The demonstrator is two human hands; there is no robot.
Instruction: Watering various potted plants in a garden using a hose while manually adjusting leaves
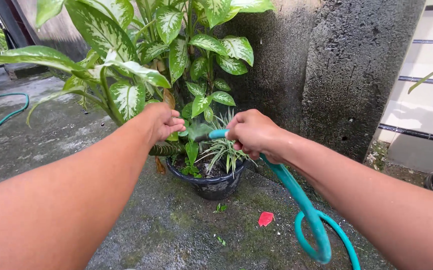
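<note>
A: R hand?

B: Right hand [254, 134] is clamped round a teal hose [296, 192], smooth rubbery tube. The nozzle end pokes out just past the thumb, aimed at the black pot [211, 185]. Behind the wrist the hose runs down along the forearm and curls into a loop on the ground.

A: L hand?

B: Left hand [164, 121] has fingers curled together, loosely closed, w/ knuckles against the plant. Can't tell if it grips a stem or just pushes leaves aside. A thick ringed stem [166, 149] lies just under it.

A: What's in front of both hands?

B: Round black plastic pot, dark soil, thin striped grassy leaves [224, 145] just below the R hand. Above the L hand are big oval leaves [126, 97], glossy green w/ cream speckling.

A: Surroundings?

B: Rough, pitted grey concrete wall [351, 75] beyond the R hand. Concrete floor [176, 225] is damp-looking, mossy in patches. Small red scrap [265, 218] lies on it below the R wrist. More teal hose snakes far off to the L arm's side.
</note>
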